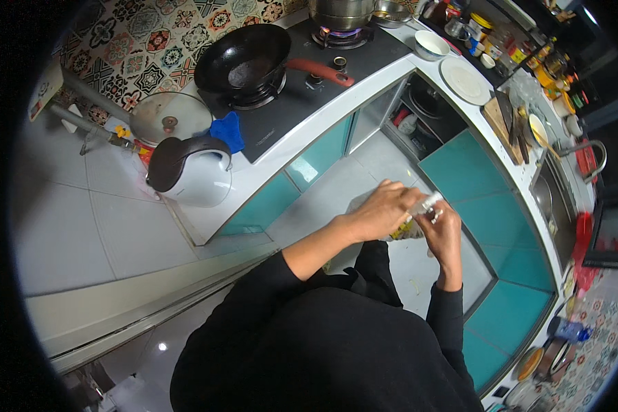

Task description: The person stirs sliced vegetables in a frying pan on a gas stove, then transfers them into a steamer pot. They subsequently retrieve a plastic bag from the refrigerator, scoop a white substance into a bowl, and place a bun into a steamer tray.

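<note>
Both hands are together in front of my body, above the tiled floor. My left hand (389, 208) is closed around the gathered upper part of a clear plastic bag (422, 206), whose whitish end sticks up between the hands. My right hand (444, 229) pinches the same bunched plastic from the other side, and a small white bit shows at its fingers. Below the hands hang yellow and brown contents (408, 230), mostly hidden, so I cannot tell what they are.
A black wok (244, 59) with a red handle rests on the gas hob (298, 110); behind it, a steel pot (340, 13) stands over a lit flame. An electric kettle (201, 177) sits at the left corner. Knives lie on a cutting board (494, 121) near the sink (543, 198).
</note>
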A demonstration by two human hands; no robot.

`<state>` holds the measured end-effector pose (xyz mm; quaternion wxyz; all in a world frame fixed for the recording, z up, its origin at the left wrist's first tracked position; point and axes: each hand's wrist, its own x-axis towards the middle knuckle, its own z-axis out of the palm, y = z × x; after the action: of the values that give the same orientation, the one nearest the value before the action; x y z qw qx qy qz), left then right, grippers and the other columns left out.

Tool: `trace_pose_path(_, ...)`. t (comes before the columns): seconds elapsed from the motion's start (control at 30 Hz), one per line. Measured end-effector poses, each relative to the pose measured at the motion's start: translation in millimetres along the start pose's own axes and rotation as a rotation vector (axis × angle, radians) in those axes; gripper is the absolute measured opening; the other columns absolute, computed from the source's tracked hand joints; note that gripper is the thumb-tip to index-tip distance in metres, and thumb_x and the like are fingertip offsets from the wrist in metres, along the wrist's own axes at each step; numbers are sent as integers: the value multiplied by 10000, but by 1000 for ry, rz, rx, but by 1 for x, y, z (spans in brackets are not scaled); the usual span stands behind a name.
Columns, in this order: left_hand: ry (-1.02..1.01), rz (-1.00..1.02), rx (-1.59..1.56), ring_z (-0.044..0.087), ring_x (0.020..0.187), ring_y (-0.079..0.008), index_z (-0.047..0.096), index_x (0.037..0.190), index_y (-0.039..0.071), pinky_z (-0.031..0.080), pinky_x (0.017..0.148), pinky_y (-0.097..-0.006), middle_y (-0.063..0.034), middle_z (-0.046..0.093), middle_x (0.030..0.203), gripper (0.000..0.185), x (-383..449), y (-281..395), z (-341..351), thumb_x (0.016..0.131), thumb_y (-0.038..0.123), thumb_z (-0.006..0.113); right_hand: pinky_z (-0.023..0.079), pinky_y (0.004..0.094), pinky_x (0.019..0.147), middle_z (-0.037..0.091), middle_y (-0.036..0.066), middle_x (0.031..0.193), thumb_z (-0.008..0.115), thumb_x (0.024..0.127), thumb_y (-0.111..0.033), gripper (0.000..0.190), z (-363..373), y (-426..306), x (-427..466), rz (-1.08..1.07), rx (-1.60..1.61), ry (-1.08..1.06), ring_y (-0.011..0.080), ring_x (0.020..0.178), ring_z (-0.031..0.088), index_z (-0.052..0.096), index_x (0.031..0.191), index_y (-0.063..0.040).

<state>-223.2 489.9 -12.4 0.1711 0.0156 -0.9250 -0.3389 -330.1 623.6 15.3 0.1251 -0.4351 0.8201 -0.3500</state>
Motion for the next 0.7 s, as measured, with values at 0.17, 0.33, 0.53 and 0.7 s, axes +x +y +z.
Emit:
trace_pose_path(0.17,269,-73,165,561,843,-349,460,989,-6,401,805,-431,-177,577,804,228,66,-52,-12,796,69,556,467,354,619,604,123,793,697,682,-49,214,-5,23,119,-266,71,-106,300,707,600,611,875,-21)
trace_pose_path(0.33,420,-295,148,561,804,-378,474,1020,-45,420,762,-443,-210,576,788,281,134,-86,-35,812,112,578,483,373,664,616,106,845,667,700,-61,276,-10,39,225,-398,80,-198,309,737,611,651,975,-81)
trace_pose_path(0.53,510,-439,130,569,817,-416,529,979,-67,427,737,-470,-259,592,813,266,198,-142,-57,855,168,530,487,363,695,628,101,874,658,715,-78,257,5,51,333,-428,121,-278,296,783,618,658,972,-92)
trace_pose_path(0.7,495,-572,131,538,893,-400,555,1005,-45,413,781,-463,-225,583,922,275,233,-195,-72,845,178,569,476,299,692,633,115,878,675,713,-73,280,30,58,402,-412,103,-308,239,745,619,633,988,-33)
